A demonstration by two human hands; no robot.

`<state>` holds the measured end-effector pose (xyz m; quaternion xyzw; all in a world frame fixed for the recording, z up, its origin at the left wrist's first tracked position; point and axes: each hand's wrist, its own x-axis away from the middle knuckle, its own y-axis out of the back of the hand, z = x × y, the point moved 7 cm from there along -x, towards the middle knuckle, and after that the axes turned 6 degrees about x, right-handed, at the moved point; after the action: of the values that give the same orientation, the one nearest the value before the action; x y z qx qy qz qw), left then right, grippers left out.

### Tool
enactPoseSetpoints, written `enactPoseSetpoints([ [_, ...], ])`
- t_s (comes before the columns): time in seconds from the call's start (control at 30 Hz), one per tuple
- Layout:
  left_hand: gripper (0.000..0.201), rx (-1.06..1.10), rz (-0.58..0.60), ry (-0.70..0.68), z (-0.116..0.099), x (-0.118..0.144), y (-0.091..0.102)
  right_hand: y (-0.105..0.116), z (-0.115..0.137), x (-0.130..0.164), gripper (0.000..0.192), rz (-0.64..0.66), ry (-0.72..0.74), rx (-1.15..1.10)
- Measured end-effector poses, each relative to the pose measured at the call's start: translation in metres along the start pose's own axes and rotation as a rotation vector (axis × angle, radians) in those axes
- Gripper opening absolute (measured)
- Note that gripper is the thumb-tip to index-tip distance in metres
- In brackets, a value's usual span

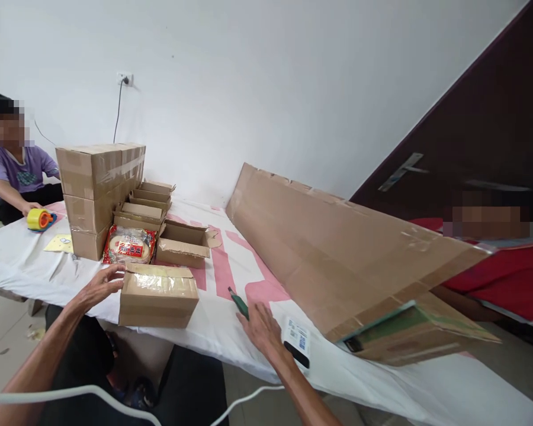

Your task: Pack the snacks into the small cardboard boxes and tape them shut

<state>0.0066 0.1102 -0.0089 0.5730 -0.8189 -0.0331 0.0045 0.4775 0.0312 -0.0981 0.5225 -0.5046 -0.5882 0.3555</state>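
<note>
A small cardboard box (153,309), its top closed with shiny clear tape, stands at the table's front edge. My left hand (101,289) is at its upper left corner, fingers stretched out and apart, fingertips at the box side. To the right, my right hand (261,328) rests low over the cloth with its fingers closed on the end of a slim green tool (238,304). That tool's dark tip points away from me; its exact kind is unclear. Behind the box lies a red-printed clear packet (129,245) of round, pale food. An open cardboard box (184,244) stands beside it.
Stacked taped boxes (83,214) stand at left, with more open boxes (147,198) behind. A co-worker's hand (30,208) is at a yellow tape dispenser (39,219). A large cardboard sheet (337,254) leans at right. A white device (298,337) lies beside my right wrist.
</note>
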Motion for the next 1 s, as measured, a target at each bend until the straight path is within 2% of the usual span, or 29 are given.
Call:
enactPoseSetpoints([
  [0.07, 0.058, 0.016, -0.047, -0.035, 0.001, -0.003, 0.0, -0.016, -0.015, 0.005, 0.031, 0.15, -0.069, 0.056],
  [0.13, 0.054, 0.01, -0.102, -0.067, 0.003, -0.005, 0.002, -0.023, -0.022, 0.01, 0.027, 0.209, -0.104, -0.009],
  [0.23, 0.056, 0.009, -0.103, -0.076, 0.007, -0.007, 0.001, -0.018, -0.025, 0.009, 0.018, 0.119, -0.208, -0.316],
  [0.3, 0.06, 0.023, -0.085, -0.07, 0.01, -0.008, 0.001, -0.015, -0.019, 0.005, 0.018, 0.045, -0.26, -0.511],
  [0.4, 0.066, 0.05, -0.059, -0.046, 0.012, -0.009, -0.001, -0.018, 0.018, 0.002, 0.037, 0.04, -0.256, -0.723],
  [0.5, 0.068, 0.077, 0.0, -0.038, 0.008, -0.007, -0.008, -0.023, 0.081, 0.009, 0.058, 0.108, -0.219, -0.944],
  [0.6, 0.068, 0.097, 0.027, -0.055, -0.004, -0.004, -0.011, -0.013, 0.136, 0.017, 0.053, 0.069, -0.194, -1.236],
  [0.7, 0.064, 0.053, 0.002, -0.104, -0.017, -0.002, -0.005, 0.006, 0.162, 0.016, 0.04, 0.003, -0.146, -1.32],
  [0.8, 0.055, 0.009, -0.009, -0.159, -0.022, -0.001, 0.002, 0.019, 0.157, 0.003, 0.035, -0.025, -0.149, -1.293],
  [0.9, 0.053, 0.048, 0.022, -0.173, -0.017, 0.001, 0.003, 0.037, 0.129, -0.016, 0.04, -0.085, -0.22, -1.26],
  [0.97, 0.052, 0.037, 0.02, -0.198, -0.016, 0.003, 0.003, 0.061, 0.115, -0.029, 0.043, -0.141, -0.207, -1.243],
  [1.0, 0.052, 0.015, 0.01, -0.214, -0.016, 0.004, 0.003, 0.078, 0.114, -0.036, 0.045, -0.164, -0.137, -1.234],
])
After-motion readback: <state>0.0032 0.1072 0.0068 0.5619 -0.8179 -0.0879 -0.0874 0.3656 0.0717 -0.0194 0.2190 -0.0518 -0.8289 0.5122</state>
